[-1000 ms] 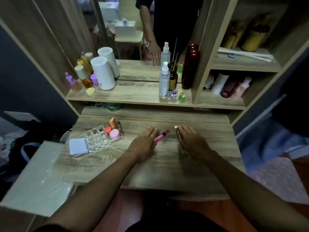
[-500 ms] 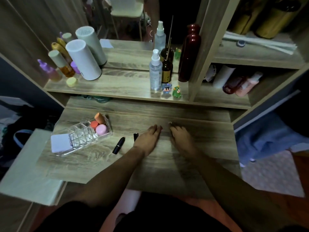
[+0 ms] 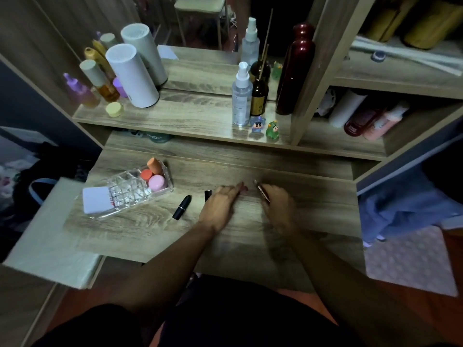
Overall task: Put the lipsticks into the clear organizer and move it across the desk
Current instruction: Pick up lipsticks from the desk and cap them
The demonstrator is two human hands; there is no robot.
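Observation:
The clear organizer (image 3: 130,192) lies on the left of the desk, with orange, red and pink sponges at its far end and a white card at its near end. A black lipstick (image 3: 182,207) lies loose just right of it. A second black lipstick (image 3: 208,194) shows partly behind my left hand (image 3: 221,205). That hand rests flat on the desk, and a pink lipstick tip (image 3: 245,189) peeks out at its fingertips. My right hand (image 3: 279,209) is curled around a slim bronze lipstick (image 3: 261,192) that sticks out forward from it.
A raised shelf (image 3: 188,118) behind the desk carries a spray bottle (image 3: 241,96), a dark red bottle (image 3: 294,71), white cylinders (image 3: 132,76) and two small figurines (image 3: 265,127). A lower side table (image 3: 47,236) adjoins the desk's left edge. The shelf's upright (image 3: 315,71) stands at right.
The view has shifted, which brings the two black lipsticks into sight left of my left hand. That hand now covers most of the pink lipstick. Both hands have barely moved.

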